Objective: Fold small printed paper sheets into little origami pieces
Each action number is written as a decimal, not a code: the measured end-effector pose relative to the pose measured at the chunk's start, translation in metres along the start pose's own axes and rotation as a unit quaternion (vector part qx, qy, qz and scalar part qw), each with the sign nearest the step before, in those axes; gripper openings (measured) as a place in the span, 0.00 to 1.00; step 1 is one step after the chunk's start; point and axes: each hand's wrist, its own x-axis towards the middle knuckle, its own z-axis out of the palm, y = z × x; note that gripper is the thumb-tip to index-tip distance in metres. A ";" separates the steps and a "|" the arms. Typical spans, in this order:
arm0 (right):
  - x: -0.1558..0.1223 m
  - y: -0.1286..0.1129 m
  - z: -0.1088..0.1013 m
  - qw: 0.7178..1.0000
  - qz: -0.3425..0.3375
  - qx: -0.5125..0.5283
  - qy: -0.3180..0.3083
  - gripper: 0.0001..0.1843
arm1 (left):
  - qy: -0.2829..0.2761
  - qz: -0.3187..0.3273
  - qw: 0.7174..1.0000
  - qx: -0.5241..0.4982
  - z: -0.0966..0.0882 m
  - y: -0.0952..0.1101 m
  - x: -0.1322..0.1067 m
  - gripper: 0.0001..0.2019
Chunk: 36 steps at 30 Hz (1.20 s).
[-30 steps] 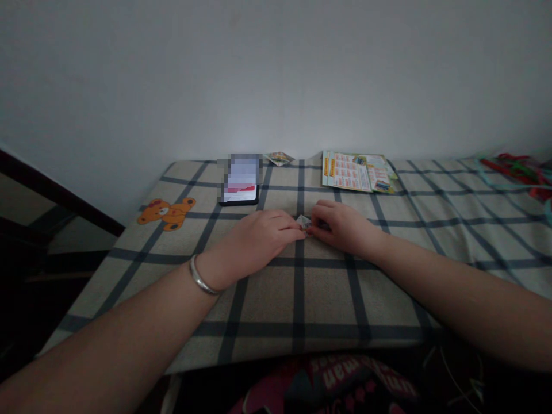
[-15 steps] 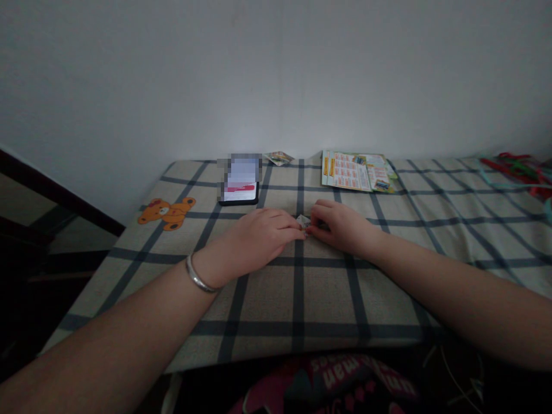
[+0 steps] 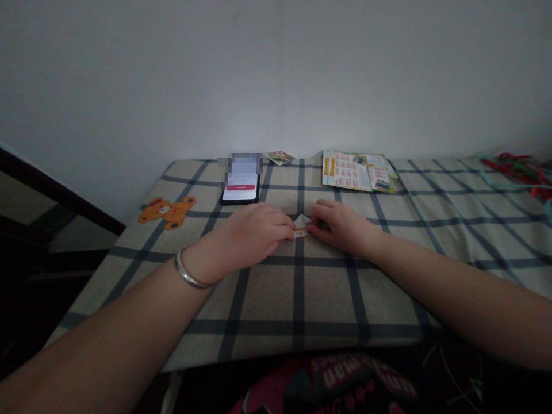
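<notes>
A small folded piece of printed paper (image 3: 302,227) lies between my hands on the checked tablecloth (image 3: 267,299). It comes to a pale point at the top and has a printed strip along its lower edge. My left hand (image 3: 259,234), with a silver bangle on the wrist, pinches the paper's left edge. The fingers of my right hand (image 3: 338,225) are curled and closed on its right edge. My fingertips hide both sides of the paper.
A phone (image 3: 240,187) with a lit, partly blurred screen stands behind my left hand. By the wall lie a small folded printed paper (image 3: 280,157) and several printed sheets (image 3: 357,171). An orange bear figure (image 3: 167,213) is at the left; colourful strips (image 3: 517,169) lie at the far right.
My left hand has shifted slightly left along the paper, uncovering more of its middle and its printed lower strip. My right hand has stayed in nearly the same place.
</notes>
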 end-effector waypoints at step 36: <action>-0.002 0.013 -0.010 0.998 -0.002 0.061 -0.008 0.02 | -0.002 -0.063 0.998 0.022 0.010 0.014 -0.001 0.12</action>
